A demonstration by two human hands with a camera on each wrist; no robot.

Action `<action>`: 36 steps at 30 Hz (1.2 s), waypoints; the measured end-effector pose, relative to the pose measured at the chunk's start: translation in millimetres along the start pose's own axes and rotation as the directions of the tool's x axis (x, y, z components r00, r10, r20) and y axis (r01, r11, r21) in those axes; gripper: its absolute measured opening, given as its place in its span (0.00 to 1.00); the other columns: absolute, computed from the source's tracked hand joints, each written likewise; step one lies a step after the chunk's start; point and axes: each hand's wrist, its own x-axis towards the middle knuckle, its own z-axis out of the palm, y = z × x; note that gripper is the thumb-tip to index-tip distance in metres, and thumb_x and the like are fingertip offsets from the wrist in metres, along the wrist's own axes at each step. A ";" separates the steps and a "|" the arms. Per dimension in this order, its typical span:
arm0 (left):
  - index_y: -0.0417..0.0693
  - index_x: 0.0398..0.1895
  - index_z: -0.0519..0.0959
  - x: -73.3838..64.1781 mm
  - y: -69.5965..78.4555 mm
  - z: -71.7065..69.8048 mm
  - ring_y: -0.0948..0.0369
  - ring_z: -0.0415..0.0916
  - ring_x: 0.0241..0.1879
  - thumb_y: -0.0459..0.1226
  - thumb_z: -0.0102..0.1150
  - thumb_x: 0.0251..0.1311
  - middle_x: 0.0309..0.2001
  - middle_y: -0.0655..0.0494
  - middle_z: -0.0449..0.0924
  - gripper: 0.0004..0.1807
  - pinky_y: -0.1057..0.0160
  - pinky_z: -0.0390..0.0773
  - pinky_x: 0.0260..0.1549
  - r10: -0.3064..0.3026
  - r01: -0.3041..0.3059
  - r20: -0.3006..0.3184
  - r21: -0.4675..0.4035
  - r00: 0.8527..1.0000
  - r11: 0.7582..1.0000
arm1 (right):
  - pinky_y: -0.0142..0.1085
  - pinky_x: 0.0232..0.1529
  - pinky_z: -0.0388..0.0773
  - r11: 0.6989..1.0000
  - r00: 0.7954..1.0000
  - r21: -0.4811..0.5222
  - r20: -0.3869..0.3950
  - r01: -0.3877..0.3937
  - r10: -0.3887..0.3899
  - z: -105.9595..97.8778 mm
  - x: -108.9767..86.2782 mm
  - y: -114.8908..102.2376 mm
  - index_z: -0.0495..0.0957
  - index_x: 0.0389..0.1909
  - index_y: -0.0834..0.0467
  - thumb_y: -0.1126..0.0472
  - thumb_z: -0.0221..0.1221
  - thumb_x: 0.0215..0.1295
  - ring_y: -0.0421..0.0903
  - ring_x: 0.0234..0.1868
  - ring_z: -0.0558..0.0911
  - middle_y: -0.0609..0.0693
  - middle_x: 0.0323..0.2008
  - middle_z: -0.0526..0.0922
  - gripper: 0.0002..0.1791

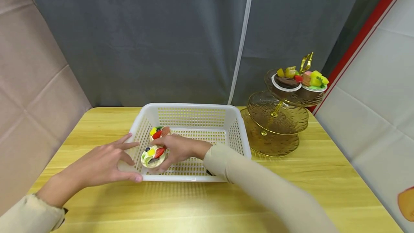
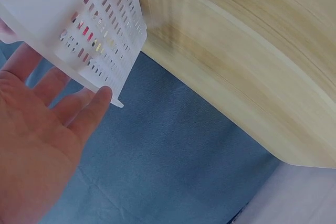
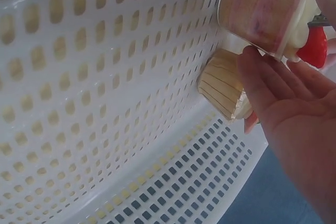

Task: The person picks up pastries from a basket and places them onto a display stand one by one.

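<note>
A white perforated basket [image 1: 191, 106] stands on a yellow wooden table [image 1: 300, 182]. My right hand [image 1: 170, 151] reaches inside it and grips a fruit-topped cupcake [image 1: 153, 156] in a pale cup, near the front left corner. In the right wrist view the held cupcake [image 3: 265, 9] is tilted at my fingers [image 3: 262, 85]. A second cupcake [image 3: 223, 85] lies against the basket wall [image 3: 105, 77]; the head view shows this second cupcake [image 1: 160, 131] just behind the held one. My left hand [image 1: 127, 156] is spread open, fingertips [image 2: 100, 98] touching the basket's outer corner [image 2: 105, 40].
A three-tier amber glass stand [image 1: 275, 132] with a gold handle stands right of the basket. Its top tier holds a chocolate cupcake [image 1: 286, 80] and a fruit cupcake [image 1: 314, 83]. A grey curtain [image 1: 161, 39] hangs behind the table.
</note>
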 end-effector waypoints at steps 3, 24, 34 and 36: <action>0.62 0.28 0.88 -0.1 -0.4 0.4 0.38 0.63 0.68 0.72 0.62 0.46 0.59 0.50 0.80 0.28 0.45 0.80 0.37 0.000 0.000 -0.002 -0.001 1.000 1.000 | 0.24 0.54 0.68 1.000 1.000 -0.010 0.011 -0.027 0.027 0.9 2.0 -1.7 0.69 0.70 0.55 0.53 0.77 0.49 0.32 0.51 0.76 0.45 0.58 0.79 0.46; 0.63 0.28 0.88 0.0 0.0 0.2 0.38 0.64 0.68 0.72 0.62 0.46 0.59 0.50 0.80 0.28 0.45 0.80 0.38 0.002 -0.002 -0.009 -0.003 1.000 1.000 | 0.25 0.46 0.70 0.998 0.998 -0.020 0.017 -0.055 0.056 3.4 5.1 -4.5 0.73 0.62 0.52 0.56 0.77 0.48 0.35 0.42 0.76 0.39 0.44 0.79 0.38; 0.63 0.28 0.88 -0.3 -0.2 -0.8 0.38 0.64 0.68 0.73 0.62 0.45 0.59 0.50 0.79 0.28 0.45 0.80 0.37 -0.004 0.004 -0.003 -0.002 1.000 1.000 | 0.23 0.40 0.73 0.995 1.000 0.097 0.013 0.002 -0.003 0.9 -3.1 -3.2 0.72 0.50 0.54 0.62 0.77 0.47 0.34 0.34 0.76 0.39 0.36 0.79 0.30; 0.63 0.28 0.88 -0.6 -0.5 -0.6 0.38 0.64 0.68 0.73 0.62 0.45 0.59 0.50 0.79 0.28 0.45 0.80 0.37 -0.003 0.003 -0.004 -0.005 1.000 1.000 | 0.24 0.40 0.74 0.991 1.000 0.131 0.008 0.007 -0.008 0.0 -4.8 -4.2 0.71 0.49 0.55 0.63 0.77 0.46 0.34 0.34 0.77 0.40 0.36 0.79 0.31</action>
